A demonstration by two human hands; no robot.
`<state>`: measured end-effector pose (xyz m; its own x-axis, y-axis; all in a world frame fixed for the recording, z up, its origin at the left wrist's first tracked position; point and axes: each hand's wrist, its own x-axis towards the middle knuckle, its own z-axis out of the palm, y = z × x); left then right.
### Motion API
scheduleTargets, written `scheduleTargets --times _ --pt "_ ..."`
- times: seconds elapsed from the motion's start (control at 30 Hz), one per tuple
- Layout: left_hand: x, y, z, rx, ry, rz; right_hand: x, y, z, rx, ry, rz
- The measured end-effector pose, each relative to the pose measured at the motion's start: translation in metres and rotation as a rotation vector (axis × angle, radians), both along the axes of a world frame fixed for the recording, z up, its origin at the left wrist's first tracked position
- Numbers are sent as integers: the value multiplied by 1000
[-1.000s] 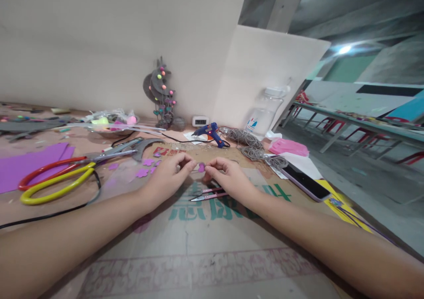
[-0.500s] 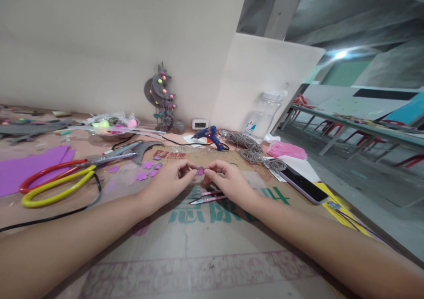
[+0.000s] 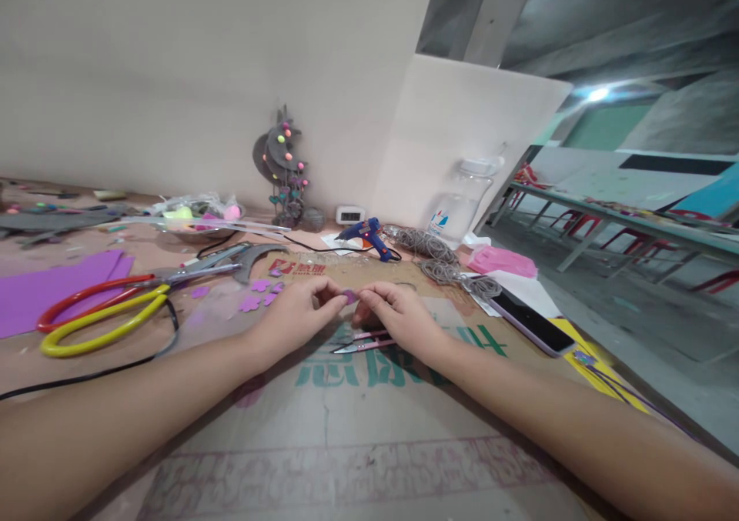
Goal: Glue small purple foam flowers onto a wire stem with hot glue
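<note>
Between the fingertips of both hands is a small purple piece (image 3: 349, 295), probably foam like the cut-outs nearby; its exact shape is too small to make out. My left hand (image 3: 305, 313) pinches it from the left. From the right, my right hand (image 3: 401, 317) has thumb and fingers closed at its edge. Pink-handled thread snips (image 3: 369, 342) lie on the cardboard (image 3: 346, 429) just below the right hand, partly covered by it. Several purple flower cut-outs (image 3: 250, 303) lie beside my left hand.
Large scissors (image 3: 104, 328) with red and yellow handles and purple sheets (image 3: 51, 294) lie at left. Behind the hands are a blue glue gun (image 3: 369, 234), a moon decoration (image 3: 280, 159) and grey cord (image 3: 430, 252). A phone (image 3: 531, 321) and plastic bottle (image 3: 462, 202) are at right.
The purple piece has turned a little between the fingertips, and the right fingers have shifted slightly. The hands stay in nearly the same place; the view has moved very slightly.
</note>
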<state>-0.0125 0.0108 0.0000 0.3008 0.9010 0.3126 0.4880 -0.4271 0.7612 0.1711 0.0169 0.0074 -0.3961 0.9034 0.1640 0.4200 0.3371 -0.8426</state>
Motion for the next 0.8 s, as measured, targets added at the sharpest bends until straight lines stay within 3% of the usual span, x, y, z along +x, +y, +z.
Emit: scheduleTargets --times 0.47,0.8 --pt "-3 0 1 -12 18 -84 -2 -2 -2 -82 49 -22" --pt "-1 0 4 43 38 -22 -3 -3 2 -37 20 -89"
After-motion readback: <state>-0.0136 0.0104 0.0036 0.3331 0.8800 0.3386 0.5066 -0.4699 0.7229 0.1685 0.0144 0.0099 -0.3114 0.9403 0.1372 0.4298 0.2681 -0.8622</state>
